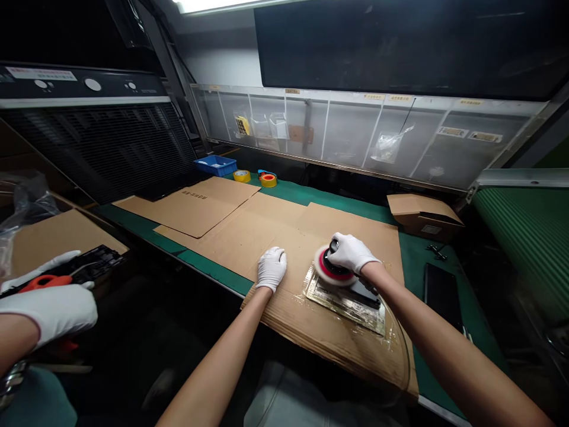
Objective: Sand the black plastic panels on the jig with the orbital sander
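My right hand (351, 254), in a white glove, is closed around the black body of a handheld polisher (336, 270) with a red band and a pale round pad. The polisher sits tilted on a flat, taped pad (347, 305) with shiny yellowish edges, which lies on the stacked cardboard (293, 314). A clear hose trails from the tool over the front edge. My left hand (272, 270), also gloved, rests on the cardboard left of the polisher, its fingers curled in with nothing visible in them.
At the left, another person's gloved hand (53, 311) is by an orange-handled tool (44, 283) and a dark part. Tape rolls (268, 180) and a blue tray (216, 165) stand behind. A cardboard box (424, 216) and a black flat device (442, 293) lie at right.
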The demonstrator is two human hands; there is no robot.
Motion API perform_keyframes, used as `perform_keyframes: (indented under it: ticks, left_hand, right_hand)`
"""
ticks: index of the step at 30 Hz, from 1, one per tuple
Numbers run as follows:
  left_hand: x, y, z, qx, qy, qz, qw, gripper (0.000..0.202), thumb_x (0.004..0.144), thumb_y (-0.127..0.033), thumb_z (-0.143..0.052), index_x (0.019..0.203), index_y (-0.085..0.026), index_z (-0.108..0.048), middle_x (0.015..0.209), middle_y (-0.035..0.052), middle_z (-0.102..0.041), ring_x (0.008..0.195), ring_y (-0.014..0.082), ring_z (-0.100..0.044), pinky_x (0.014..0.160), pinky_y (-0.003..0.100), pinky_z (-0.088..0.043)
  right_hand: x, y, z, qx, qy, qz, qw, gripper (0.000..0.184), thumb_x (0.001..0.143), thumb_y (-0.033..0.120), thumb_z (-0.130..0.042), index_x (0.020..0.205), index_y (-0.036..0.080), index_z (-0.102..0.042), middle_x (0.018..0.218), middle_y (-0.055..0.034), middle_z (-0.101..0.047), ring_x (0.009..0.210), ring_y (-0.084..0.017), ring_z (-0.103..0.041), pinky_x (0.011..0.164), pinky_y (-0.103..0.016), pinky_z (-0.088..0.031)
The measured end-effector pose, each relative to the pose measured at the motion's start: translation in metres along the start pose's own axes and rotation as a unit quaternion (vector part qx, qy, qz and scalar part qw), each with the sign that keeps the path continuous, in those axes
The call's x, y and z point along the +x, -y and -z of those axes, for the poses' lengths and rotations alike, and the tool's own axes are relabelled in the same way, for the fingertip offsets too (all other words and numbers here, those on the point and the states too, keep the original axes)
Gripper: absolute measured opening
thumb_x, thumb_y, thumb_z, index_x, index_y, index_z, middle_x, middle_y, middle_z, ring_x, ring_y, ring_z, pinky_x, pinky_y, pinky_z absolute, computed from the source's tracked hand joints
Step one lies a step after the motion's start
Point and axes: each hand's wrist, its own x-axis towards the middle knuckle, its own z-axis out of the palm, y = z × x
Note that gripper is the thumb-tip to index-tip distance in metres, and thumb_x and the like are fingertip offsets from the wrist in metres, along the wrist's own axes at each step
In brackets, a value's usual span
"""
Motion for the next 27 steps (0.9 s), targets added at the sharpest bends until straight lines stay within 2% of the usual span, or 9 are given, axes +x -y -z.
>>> perform_keyframes:
  ticks: [3, 7, 12, 16, 18, 22, 27]
  left_hand:
    - [0.000, -0.001, 0.000, -0.002, 0.002, 0.001, 1.000, 0.024, 0.096, -0.020, -0.057, 0.105, -0.019, -0.079, 0.119, 0.0113, -0.078, 0.111, 0.0273, -0.072, 0.104, 0.037, -0.054]
    - [0.001, -0.001, 0.001, -0.005, 0.003, 0.006, 1.000, 0.024, 0.096, -0.020, -0.057, 0.106, -0.019, -0.079, 0.121, 0.0125, -0.077, 0.113, 0.0280, -0.072, 0.106, 0.038, -0.054]
    - [0.000, -0.002, 0.001, -0.008, 0.008, 0.006, 1.000, 0.025, 0.096, -0.019, -0.056, 0.107, -0.018, -0.079, 0.123, 0.0123, -0.077, 0.116, 0.0282, -0.071, 0.109, 0.039, -0.052]
    - [0.001, 0.000, 0.002, -0.011, 0.010, 0.008, 1.000, 0.026, 0.095, -0.020, -0.056, 0.106, -0.018, -0.079, 0.124, 0.0121, -0.077, 0.117, 0.0282, -0.071, 0.110, 0.039, -0.052]
    - [0.001, 0.000, 0.001, -0.015, 0.009, 0.010, 1.000, 0.026, 0.095, -0.021, -0.055, 0.107, -0.018, -0.078, 0.125, 0.0118, -0.076, 0.119, 0.0281, -0.070, 0.112, 0.039, -0.051]
    - [0.003, -0.002, 0.001, -0.031, 0.009, 0.014, 0.999, 0.027, 0.094, -0.021, -0.054, 0.106, -0.019, -0.078, 0.124, 0.0107, -0.077, 0.119, 0.0278, -0.070, 0.114, 0.040, -0.050]
    - [0.002, 0.001, 0.005, -0.068, 0.003, 0.030, 0.997, 0.025, 0.092, -0.021, -0.055, 0.103, -0.016, -0.077, 0.124, 0.0148, -0.077, 0.120, 0.0316, -0.070, 0.115, 0.046, -0.050]
  right_hand:
    - [0.002, 0.002, 0.001, -0.018, -0.007, -0.026, 0.999, 0.036, 0.079, 0.040, -0.067, 0.112, 0.026, -0.070, 0.111, -0.0126, -0.074, 0.087, -0.029, -0.072, 0.064, -0.032, -0.044]
    - [0.003, 0.004, 0.000, 0.008, 0.016, 0.039, 0.999, 0.030, 0.079, 0.038, -0.067, 0.106, 0.027, -0.069, 0.102, -0.0086, -0.075, 0.082, -0.025, -0.070, 0.064, -0.030, -0.044]
    - [0.006, 0.005, 0.003, -0.019, -0.005, -0.024, 1.000, 0.038, 0.077, 0.036, -0.069, 0.113, 0.025, -0.069, 0.111, -0.0131, -0.074, 0.088, -0.028, -0.072, 0.064, -0.031, -0.043]
    - [0.000, 0.004, 0.004, 0.005, 0.023, 0.040, 0.999, 0.032, 0.079, 0.037, -0.066, 0.108, 0.025, -0.069, 0.102, -0.0101, -0.075, 0.083, -0.025, -0.070, 0.063, -0.030, -0.043]
    - [0.001, 0.001, 0.005, 0.006, 0.017, 0.041, 0.999, 0.032, 0.079, 0.037, -0.066, 0.108, 0.025, -0.069, 0.101, -0.0096, -0.075, 0.084, -0.026, -0.071, 0.064, -0.029, -0.043]
    - [0.002, -0.011, 0.008, -0.022, -0.011, -0.027, 0.999, 0.039, 0.077, 0.036, -0.066, 0.114, 0.023, -0.068, 0.110, -0.0131, -0.075, 0.089, -0.028, -0.072, 0.064, -0.030, -0.042]
    - [-0.014, -0.026, 0.009, 0.010, 0.010, 0.032, 0.999, 0.030, 0.078, 0.037, -0.065, 0.105, 0.026, -0.069, 0.101, -0.0076, -0.075, 0.081, -0.024, -0.070, 0.063, -0.029, -0.043]
